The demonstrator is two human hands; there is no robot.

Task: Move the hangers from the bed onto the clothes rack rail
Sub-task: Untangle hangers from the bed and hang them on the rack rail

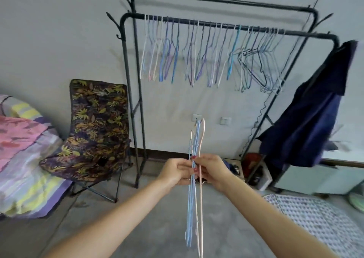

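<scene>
- Your left hand (178,171) and right hand (211,170) meet in front of you, both pinching one bundle of hangers (194,198).
- Left hand: fingers curled round the bundle from the left side. Right hand: thumb and fingers clamp it from the right, fingertips (194,157) touching the wires.
- The bundle stands roughly upright, seen edge-on: blue wires on the left, a pale pink one on the right. Hooks point up above your hands, the long bodies hang down between your forearms.
- I cannot tell the exact count in the bundle; the wires overlap.
- Clothes rack (137,100) is straight ahead against the wall, black frame, two rails. The front rail (216,24) carries a row of hangers already hung (197,57), spread wide on the left, packed tight toward the right. The back rail (226,0) is bare in the part you can see.
- The bundle in your hands is well below the front rail and apart from it.
- Bed (25,169) is at your left edge, with striped and pink bedding.
- Folding chair (92,131) with leaf print stands between bed and rack.
- Dark blue garment (311,116) hangs off the rack's right end.
- Patterned mat (319,222) is on the floor at lower right.
</scene>
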